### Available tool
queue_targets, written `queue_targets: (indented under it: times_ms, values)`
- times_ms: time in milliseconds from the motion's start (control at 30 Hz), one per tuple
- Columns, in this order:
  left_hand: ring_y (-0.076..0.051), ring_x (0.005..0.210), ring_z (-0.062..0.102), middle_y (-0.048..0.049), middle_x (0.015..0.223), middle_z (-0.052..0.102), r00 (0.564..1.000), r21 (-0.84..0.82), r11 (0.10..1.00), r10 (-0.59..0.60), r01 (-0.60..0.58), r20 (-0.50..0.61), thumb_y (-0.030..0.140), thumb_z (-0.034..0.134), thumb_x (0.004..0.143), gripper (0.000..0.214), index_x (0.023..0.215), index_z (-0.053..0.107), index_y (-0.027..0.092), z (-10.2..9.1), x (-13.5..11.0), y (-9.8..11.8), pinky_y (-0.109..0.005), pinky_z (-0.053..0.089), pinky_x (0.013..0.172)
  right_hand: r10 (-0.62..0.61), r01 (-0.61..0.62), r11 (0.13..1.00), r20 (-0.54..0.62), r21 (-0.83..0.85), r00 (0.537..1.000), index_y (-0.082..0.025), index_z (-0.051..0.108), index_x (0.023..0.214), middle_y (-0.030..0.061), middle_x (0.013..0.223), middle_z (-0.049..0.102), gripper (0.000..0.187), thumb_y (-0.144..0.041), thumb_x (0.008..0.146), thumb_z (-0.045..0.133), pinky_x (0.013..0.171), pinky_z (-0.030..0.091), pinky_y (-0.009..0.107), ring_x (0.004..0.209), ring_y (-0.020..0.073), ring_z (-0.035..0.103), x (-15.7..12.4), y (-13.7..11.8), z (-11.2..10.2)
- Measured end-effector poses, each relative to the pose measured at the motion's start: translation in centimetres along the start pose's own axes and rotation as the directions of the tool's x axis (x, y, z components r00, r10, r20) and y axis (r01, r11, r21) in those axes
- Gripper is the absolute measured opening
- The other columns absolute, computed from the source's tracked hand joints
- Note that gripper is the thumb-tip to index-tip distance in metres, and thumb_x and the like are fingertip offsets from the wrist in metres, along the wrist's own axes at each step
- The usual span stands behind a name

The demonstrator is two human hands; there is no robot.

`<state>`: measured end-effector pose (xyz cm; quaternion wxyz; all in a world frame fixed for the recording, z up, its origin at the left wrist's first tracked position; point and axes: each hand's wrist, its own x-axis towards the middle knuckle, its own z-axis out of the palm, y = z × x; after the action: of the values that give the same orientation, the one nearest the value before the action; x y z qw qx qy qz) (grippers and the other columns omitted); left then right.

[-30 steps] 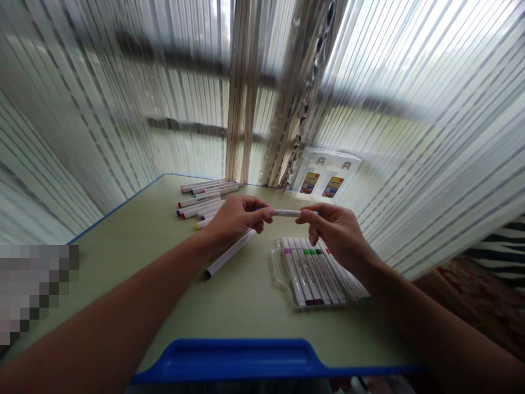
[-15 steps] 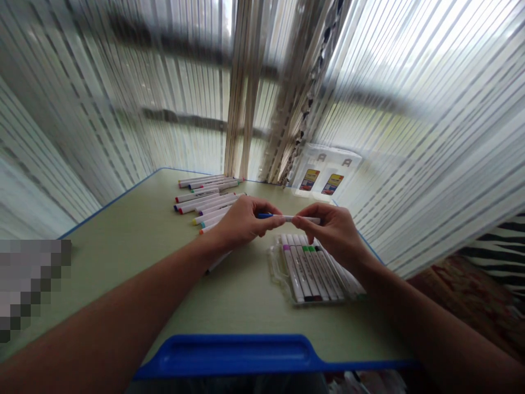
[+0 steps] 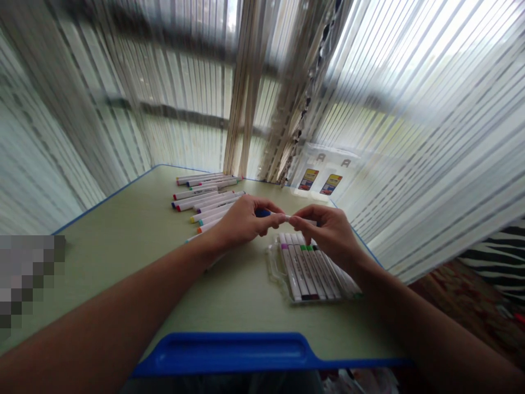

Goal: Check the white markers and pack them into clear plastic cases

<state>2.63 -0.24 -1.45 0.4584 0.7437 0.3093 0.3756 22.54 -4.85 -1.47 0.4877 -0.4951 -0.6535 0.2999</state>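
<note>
Both my hands meet above the green table (image 3: pixel 135 230) and pinch one white marker with a blue cap (image 3: pixel 263 213). My left hand (image 3: pixel 244 221) is closed on the blue cap end. My right hand (image 3: pixel 326 230) is closed on the white barrel; most of the marker is hidden by fingers. Just below my right hand lies a clear case of markers (image 3: pixel 309 268) with coloured caps. Behind my left hand several loose white markers (image 3: pixel 203 194) lie in a row on the table.
Two clear packets with yellow labels (image 3: pixel 322 178) lean against the striped curtains (image 3: pixel 369 109) at the back. A blue tray lip (image 3: pixel 238 353) edges the table's front. A patterned cushion or fabric (image 3: pixel 484 273) lies to the right. A pixelated patch covers the left edge.
My hands have drawn closer together along the marker, so less of its white barrel shows between them. The view has shifted slightly; the markers on the table stay put.
</note>
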Motion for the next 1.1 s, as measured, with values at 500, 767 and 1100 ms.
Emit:
queue_targets:
  times_ms: [500,767,1100]
  values:
    - [-0.007,0.047,0.053,-0.0044,0.064,0.069,0.988,-0.321,0.946,-0.094,0.051,-0.121,0.044,0.076,0.080,0.034,0.075,0.066,0.012,-0.93,0.58,-0.60,-0.020,0.043,0.048,0.113,-0.142,0.891,0.092,0.431,0.989,-0.017,0.077,0.097,0.0073,0.078,0.077,0.025,-0.036,0.082,0.071,0.041,0.044,0.024,0.043,0.0098,0.055,0.22,0.08,-0.25]
    - [-0.009,0.042,0.054,-0.0027,0.057,0.066,0.974,-0.447,0.889,-0.177,0.097,-0.142,0.038,0.056,0.097,0.031,0.082,0.064,0.012,-0.81,0.80,-0.60,-0.019,0.043,0.045,0.162,-0.202,0.848,0.122,0.491,0.979,-0.017,0.074,0.095,0.0080,0.079,0.078,0.025,-0.038,0.082,0.070,0.039,0.044,0.025,0.040,0.0112,0.056,0.31,-0.28,-0.25]
    - [-0.007,0.043,0.049,0.0018,0.057,0.058,0.950,-0.371,0.926,-0.179,0.075,-0.254,0.023,0.056,0.095,0.015,0.084,0.060,0.014,-1.01,0.90,-0.48,-0.019,0.040,0.042,0.160,-0.230,0.833,0.178,0.503,0.971,-0.016,0.072,0.094,0.0079,0.080,0.078,0.021,-0.027,0.077,0.071,0.039,0.045,0.023,0.040,0.0100,0.055,0.34,-0.27,-0.31]
